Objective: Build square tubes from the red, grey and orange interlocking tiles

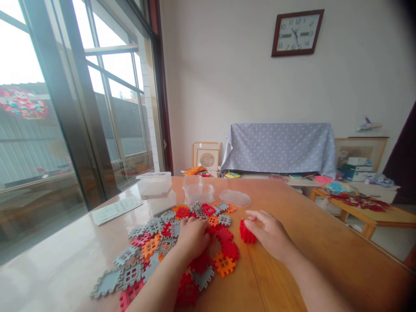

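While the left hand (194,234) curls over the notched-tile pile (166,245), grip hidden, the right hand (268,229), fingers parted, thumbs the red notched block (248,235) just right: probably light, stiff plastic, best pinched across opposite sides.

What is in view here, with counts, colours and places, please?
Notched plastic tiles: many, grey, orange, red, table centre.
Toothed plastic stack: one, red, by right hand.
Plastic containers: several, clear, table's far end.
Printed paper sheets: uncounted, pale, table's left.
Wooden table: one, brown, foreground.
Rectangular wall clock: one, brown-framed, upper right.
Dotted cloth: one, blue-grey, far wall.
Framed pictures: at least two, pale, flanking cloth.
Glass panes: several, dark-framed, left.
Round decoration: one, multicoloured, far left.
Low wooden bench: one, brown, right.
Left hand: one, bare, over tiles.
Right hand: one, bare, at stack.
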`<state>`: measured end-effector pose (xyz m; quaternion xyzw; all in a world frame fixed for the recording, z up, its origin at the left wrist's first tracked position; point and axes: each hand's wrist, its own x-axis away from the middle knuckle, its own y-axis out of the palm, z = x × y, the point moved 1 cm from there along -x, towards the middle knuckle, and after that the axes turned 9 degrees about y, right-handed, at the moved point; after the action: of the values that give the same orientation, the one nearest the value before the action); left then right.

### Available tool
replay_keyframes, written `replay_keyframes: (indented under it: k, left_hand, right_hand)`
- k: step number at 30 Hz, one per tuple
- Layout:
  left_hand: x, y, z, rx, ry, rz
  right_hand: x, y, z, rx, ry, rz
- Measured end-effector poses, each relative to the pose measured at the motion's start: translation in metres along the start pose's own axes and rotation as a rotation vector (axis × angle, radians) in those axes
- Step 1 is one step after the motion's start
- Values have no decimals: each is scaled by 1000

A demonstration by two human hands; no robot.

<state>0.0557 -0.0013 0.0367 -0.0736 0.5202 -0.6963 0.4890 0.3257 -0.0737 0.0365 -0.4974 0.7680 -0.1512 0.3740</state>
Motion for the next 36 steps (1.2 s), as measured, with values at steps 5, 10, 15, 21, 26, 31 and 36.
replay_keyframes:
  k: [5, 10, 15, 21, 26, 31, 36]
  left_hand:
    - [-8, -4, 10, 487, -103, 103]
    - [-4, -4, 33, 1127, -219, 11]
    - [0, 2, 45, 1258, -281, -9]
    - [1, 11, 48, 1359, -324, -39]
    - [1, 9, 49, 1451, -414, -54]
    - [1, 7, 49, 1467, -443, -67]
    - [3, 7, 49, 1453, -413, -111]
  right_hand:
    - [4, 3, -14, -7, -30, -12]
    - [13, 9, -33, -30, -76, -81]
    - [22, 14, -49, -41, -55, -133]
    - [23, 18, -57, -45, -99, -84]
    - [20, 19, -53, -42, -138, -88]
    - [21, 18, -55, -55, -143, -116]
    - [16, 10, -46, -41, -110, -106]
